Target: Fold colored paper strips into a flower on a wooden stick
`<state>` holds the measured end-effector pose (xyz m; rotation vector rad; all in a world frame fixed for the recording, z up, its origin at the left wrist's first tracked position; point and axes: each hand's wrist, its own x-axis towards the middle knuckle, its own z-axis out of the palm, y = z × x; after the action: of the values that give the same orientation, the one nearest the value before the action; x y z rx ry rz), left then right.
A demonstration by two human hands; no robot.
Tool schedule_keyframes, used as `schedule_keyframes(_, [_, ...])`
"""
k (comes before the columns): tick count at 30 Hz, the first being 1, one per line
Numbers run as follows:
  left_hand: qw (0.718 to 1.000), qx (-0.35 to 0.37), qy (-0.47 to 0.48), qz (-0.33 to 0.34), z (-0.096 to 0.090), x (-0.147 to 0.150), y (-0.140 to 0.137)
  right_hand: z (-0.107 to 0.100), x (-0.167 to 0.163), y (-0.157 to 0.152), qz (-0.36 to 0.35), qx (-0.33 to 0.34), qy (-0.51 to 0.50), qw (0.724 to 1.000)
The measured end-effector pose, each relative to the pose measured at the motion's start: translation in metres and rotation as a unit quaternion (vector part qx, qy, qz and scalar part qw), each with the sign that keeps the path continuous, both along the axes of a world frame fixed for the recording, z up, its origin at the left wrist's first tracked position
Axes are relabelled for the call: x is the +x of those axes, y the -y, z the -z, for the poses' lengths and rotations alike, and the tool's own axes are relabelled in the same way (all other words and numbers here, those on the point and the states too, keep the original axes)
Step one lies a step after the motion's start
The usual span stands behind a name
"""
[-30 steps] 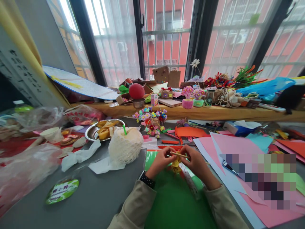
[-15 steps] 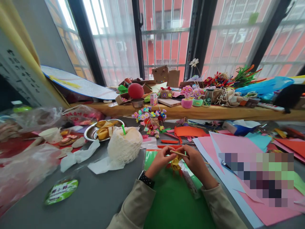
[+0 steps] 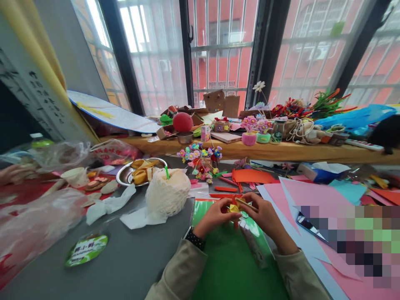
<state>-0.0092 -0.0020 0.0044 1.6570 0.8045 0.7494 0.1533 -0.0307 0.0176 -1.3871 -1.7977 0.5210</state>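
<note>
My left hand (image 3: 218, 217) is closed around a small folded yellow paper piece (image 3: 233, 208) with orange-red parts beside it. A thin wooden stick (image 3: 247, 204) is pinched in my right hand (image 3: 261, 211), its tip at the yellow paper. Both hands are close together over a green mat (image 3: 237, 271); the fingers partly cover the paper. Below them, a clear plastic strip (image 3: 253, 246), perhaps a ruler, lies on the mat. Orange paper strips (image 3: 225, 189) lie just beyond the mat's far edge.
Left of the mat stands a netting-wrapped coconut (image 3: 167, 196) with a green straw, beside a metal bowl (image 3: 120, 177). Pink paper sheets (image 3: 308, 189) and a phone (image 3: 309, 225) lie right. Craft flowers (image 3: 200, 160) stand ahead. A blurred hand (image 3: 12, 177) shows at far left.
The view has shifted slightly, moving the scene right. My left hand has turned about the yellow paper, and the stick now points down towards my right palm, its tip at the paper.
</note>
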Motion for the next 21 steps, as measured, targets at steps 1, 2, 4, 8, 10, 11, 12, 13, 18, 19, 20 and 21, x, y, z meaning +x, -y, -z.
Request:
schedule_keyframes(1, [1.000,-0.004,-0.008,0.001,-0.001,0.000,0.000,0.000,0.001,0.000,-0.009,-0.005,-0.002,1.000])
schedule_keyframes(2, [1.000,-0.006,-0.016,0.001,-0.002,0.000,0.000,0.000,0.003,0.000,-0.016,-0.009,-0.003,1.000])
schedule_keyframes(4, [1.000,0.000,-0.020,-0.003,-0.002,0.000,0.000,0.002,0.004,0.000,-0.021,-0.013,-0.005,1.000])
schedule_keyframes(8, [1.000,0.012,-0.027,-0.005,-0.001,0.002,0.000,0.002,0.002,0.000,-0.004,-0.002,0.014,1.000])
schedule_keyframes(10, [0.999,0.008,-0.037,-0.009,0.000,0.002,0.000,0.001,-0.001,0.001,0.011,0.002,0.035,0.999])
schedule_keyframes(11, [0.999,0.004,-0.042,-0.011,0.000,0.002,0.000,0.000,-0.003,0.001,0.019,0.003,0.043,0.999])
schedule_keyframes(12, [0.999,0.000,-0.047,-0.012,0.000,0.002,0.000,-0.001,-0.004,0.001,0.025,0.004,0.049,0.999])
schedule_keyframes(13, [0.999,-0.002,-0.052,-0.015,-0.001,0.002,0.001,-0.001,-0.006,0.001,0.030,0.007,0.053,0.998])
schedule_keyframes(18, [0.996,0.029,-0.075,-0.039,-0.004,0.000,0.000,0.001,-0.008,0.001,0.062,0.037,0.069,0.995])
schedule_keyframes(19, [0.996,0.033,-0.075,-0.038,-0.004,0.000,0.000,0.002,-0.007,0.000,0.068,0.042,0.067,0.995])
schedule_keyframes(20, [0.996,0.037,-0.072,-0.034,-0.005,-0.001,-0.001,0.003,-0.006,0.000,0.074,0.044,0.061,0.994])
schedule_keyframes(21, [0.997,0.040,-0.064,-0.024,-0.005,-0.002,-0.001,0.004,-0.005,-0.001,0.079,0.047,0.052,0.994])
